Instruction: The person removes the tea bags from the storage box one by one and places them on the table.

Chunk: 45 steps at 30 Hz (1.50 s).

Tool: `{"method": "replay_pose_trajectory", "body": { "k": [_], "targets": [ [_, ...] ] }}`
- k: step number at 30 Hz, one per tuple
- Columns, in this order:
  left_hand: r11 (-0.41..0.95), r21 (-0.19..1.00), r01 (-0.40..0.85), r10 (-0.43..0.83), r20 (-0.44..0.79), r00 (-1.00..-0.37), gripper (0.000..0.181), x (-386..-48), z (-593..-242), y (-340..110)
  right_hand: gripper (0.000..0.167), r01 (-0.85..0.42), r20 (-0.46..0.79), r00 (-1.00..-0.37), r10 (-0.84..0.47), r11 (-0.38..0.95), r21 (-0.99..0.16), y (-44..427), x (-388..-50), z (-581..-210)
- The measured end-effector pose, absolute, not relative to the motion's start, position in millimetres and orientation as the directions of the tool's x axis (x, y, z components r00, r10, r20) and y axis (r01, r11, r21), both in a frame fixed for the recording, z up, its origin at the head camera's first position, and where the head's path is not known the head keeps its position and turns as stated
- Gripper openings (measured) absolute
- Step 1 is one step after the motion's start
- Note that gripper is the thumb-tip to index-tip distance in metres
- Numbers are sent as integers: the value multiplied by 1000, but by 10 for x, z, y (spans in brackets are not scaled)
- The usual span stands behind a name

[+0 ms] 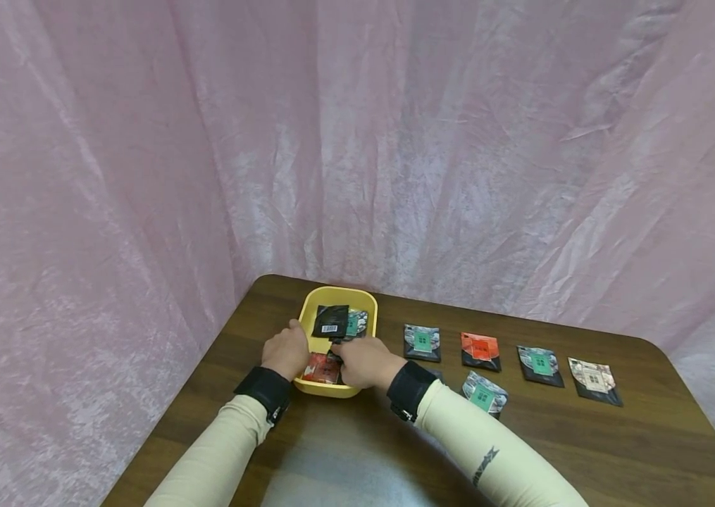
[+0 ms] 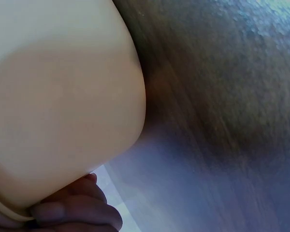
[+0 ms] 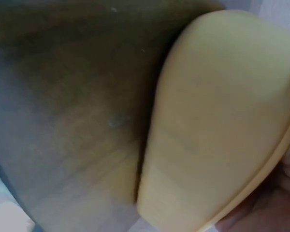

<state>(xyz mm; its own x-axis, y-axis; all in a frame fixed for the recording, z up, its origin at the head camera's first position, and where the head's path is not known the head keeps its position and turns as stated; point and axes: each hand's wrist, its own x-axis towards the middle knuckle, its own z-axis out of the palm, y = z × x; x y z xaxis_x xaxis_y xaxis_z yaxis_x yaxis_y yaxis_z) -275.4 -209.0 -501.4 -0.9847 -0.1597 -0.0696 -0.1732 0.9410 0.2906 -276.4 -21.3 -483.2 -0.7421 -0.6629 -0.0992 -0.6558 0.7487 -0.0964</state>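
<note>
A yellow plastic basket [image 1: 335, 290] stands at the far left of the table. My left hand [image 1: 287, 350] grips its left rim; in the left wrist view the curled fingers [image 2: 82, 210] lie at the rim. Reaching over the right rim, my right hand [image 1: 366, 362] has its fingertips down among the packets, and their hold is hidden. Inside the basket lie a black packet [image 1: 330, 321] with a barcode label, a green-labelled packet [image 1: 357, 324] and a red packet [image 1: 321, 368]. The right wrist view shows mostly the basket's outer wall [image 3: 217, 111].
Right of the basket, a row holds a green-labelled packet [image 1: 423, 343], a red packet [image 1: 480, 351], another green-labelled packet [image 1: 540, 365] and a beige packet [image 1: 594, 380]. A further green-labelled packet [image 1: 484, 393] lies nearer, by the right forearm. Pink curtains [image 1: 363, 176] hang behind the table.
</note>
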Motion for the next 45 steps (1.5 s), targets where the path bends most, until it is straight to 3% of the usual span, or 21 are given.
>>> {"method": "replay_pose_trajectory", "body": {
  "k": [7,15,22,31,45],
  "targets": [
    [943,289,-164,-152,-62,-986,32,-2754,-4985,-2082,40,-662,-12,-742,-671,735,-148,-159,-2750,-4898],
    [940,289,-181,-158,-98,-982,35,-2752,-4959,-2067,46,-663,-16,-738,-674,730,-169,-147,-2730,-4895],
    [946,274,-175,-161,-75,-984,35,-2767,-4986,-2077,47,-683,57,-724,-687,702,-202,-134,-2694,-4870],
    [945,279,-169,-155,-69,-985,33,-2747,-4981,-2068,33,-716,186,-696,-693,656,-237,-83,-2601,-4887],
    [950,281,-134,-133,-22,-991,29,-2728,-4989,-2087,43,-767,309,-626,-716,637,-78,-34,-2553,-4953]
  ]
}}
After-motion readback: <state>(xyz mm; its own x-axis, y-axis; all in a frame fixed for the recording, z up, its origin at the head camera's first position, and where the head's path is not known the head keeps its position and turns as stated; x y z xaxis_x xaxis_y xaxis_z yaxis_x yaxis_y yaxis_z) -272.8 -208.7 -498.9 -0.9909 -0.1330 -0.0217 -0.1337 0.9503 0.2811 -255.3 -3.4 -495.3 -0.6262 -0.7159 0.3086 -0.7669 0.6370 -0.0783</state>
